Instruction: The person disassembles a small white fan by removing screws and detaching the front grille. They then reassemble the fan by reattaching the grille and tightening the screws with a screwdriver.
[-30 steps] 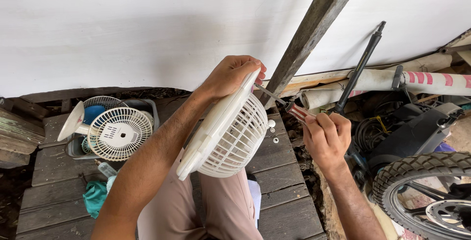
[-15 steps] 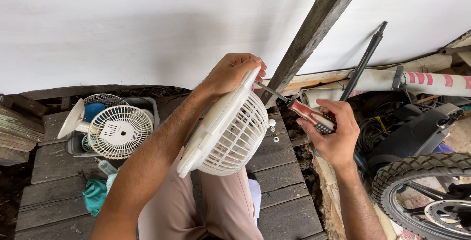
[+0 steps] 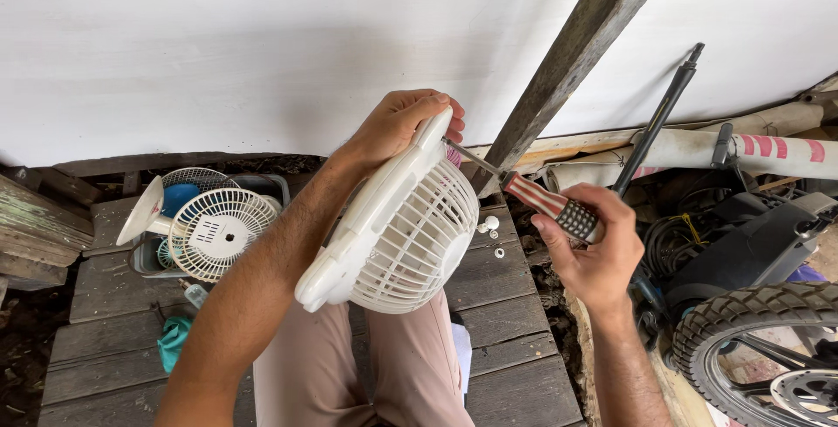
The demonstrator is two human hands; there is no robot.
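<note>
White plastic dominates the scene as a person seated on a weathered plank deck point(image 3: 515, 305) works on a small fan housing point(image 3: 397, 226), held tilted above the lap. The left hand point(image 3: 403, 123) is closed over the housing's upper rim, fingers curled around the edge. The right hand point(image 3: 598, 248) is wrapped around the red-and-white striped handle of a screwdriver point(image 3: 541, 200), whose metal tip sits at the top edge of the housing, just beside the left fingers. Two small white pieces point(image 3: 491, 228), possibly fasteners or caps, lie loose on the boards just beside the grille. Judging by these, some fittings appear already out, while the grille remains seated on its body. A second fan point(image 3: 214, 233) rests in a tub to the left; a motorcycle tyre point(image 3: 751, 309) stands at right.
</note>
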